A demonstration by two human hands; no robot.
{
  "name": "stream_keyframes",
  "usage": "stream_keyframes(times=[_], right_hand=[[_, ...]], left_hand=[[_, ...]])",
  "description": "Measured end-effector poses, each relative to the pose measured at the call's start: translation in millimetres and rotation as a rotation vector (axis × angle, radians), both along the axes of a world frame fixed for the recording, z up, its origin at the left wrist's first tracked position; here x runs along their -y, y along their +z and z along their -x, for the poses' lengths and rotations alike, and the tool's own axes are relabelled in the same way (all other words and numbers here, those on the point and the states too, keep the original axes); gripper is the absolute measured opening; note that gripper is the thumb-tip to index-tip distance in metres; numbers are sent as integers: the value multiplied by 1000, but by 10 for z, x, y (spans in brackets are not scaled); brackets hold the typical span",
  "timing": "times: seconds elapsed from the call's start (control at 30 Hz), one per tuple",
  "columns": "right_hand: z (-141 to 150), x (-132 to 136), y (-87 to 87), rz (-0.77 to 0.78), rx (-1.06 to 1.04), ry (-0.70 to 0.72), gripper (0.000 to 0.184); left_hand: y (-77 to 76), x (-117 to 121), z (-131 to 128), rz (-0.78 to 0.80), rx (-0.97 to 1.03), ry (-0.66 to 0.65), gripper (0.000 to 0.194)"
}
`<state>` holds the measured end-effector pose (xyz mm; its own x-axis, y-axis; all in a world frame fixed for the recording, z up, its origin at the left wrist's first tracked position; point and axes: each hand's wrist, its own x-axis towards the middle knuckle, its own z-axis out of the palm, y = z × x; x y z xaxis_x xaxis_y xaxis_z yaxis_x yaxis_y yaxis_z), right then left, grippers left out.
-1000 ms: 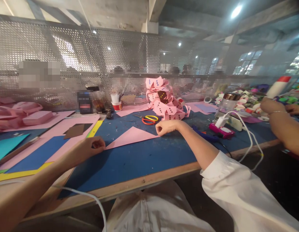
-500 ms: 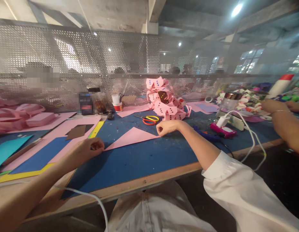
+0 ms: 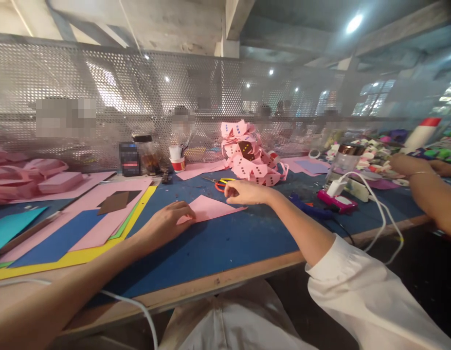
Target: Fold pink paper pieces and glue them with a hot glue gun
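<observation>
The left hand (image 3: 172, 218) has slid in from the paper's far left corner onto its near-left part, and the right hand (image 3: 245, 192) has edged leftward, so the two are closer together now! The left is half open, fingers draped over the pink paper triangle (image 3: 212, 209) with the thumb low beside them; whether it pinches the sheet, one cannot tell. The right is curled, thumb against forefinger, at the paper's back edge, and any hold there cannot be made out. The triangle lies between the hands on the blue work surface (image 3: 210, 248), its right tip poking out below the right hand. Just behind the right hand, partly covered by it, are the scissors (image 3: 218, 184), and further back rises the pile of dotted pink pieces (image 3: 247, 158). Off to the left hand's left, a blue sheet (image 3: 57, 238) and a brown piece (image 3: 114, 203) lie on pink paper. Out to the right of the right hand sit a blue tool (image 3: 309, 206) and a magenta device (image 3: 336, 201), with a co-worker's hand (image 3: 404, 164) well beyond them
</observation>
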<state>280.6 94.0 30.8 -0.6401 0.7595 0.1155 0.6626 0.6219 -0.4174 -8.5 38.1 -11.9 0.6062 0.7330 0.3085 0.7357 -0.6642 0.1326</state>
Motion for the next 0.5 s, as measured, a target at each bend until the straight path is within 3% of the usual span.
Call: stream_keyframes(times=[0.17, 0.5], right_hand=[[289, 142, -178, -86, -87, 219, 12], [421, 183, -400, -327, 3, 250, 9]], left_hand=[[-39, 22, 13, -31, 18, -4, 23], [-49, 18, -12, -122, -32, -25, 20]])
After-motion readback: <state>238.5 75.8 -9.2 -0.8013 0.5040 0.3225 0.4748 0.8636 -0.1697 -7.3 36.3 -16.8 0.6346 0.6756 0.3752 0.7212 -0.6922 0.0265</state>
